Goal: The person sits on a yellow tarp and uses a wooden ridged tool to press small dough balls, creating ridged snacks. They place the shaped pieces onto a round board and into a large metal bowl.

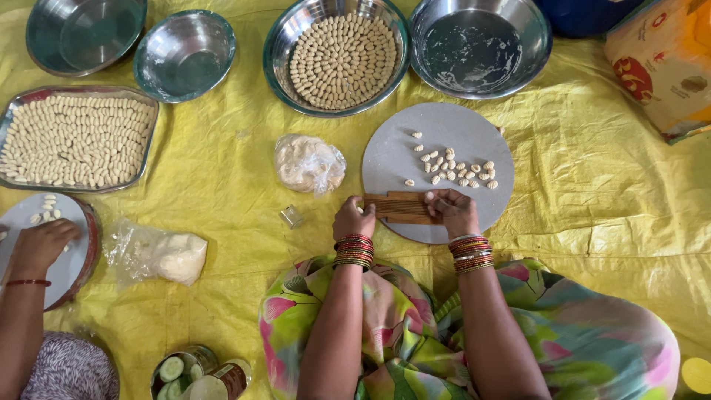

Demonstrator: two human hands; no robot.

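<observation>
A round grey board (400,148) lies on the yellow sheet in front of me. On its near edge rests a brown ridged wooden comb (398,208). My left hand (353,219) holds the comb's left end. My right hand (452,210) presses down on its right end, fingers curled; whether dough is under them is hidden. Several small shaped dough pieces (458,172) lie scattered on the board beyond the comb. A lump of dough in a clear plastic bag (309,163) sits just left of the board.
A steel bowl (280,44) and a steel tray (78,139) hold rows of shaped pieces. Empty steel bowls (480,48) stand at the back. Another person's hand (41,244) works on a second board at left. A bagged dough lump (178,257) lies nearby.
</observation>
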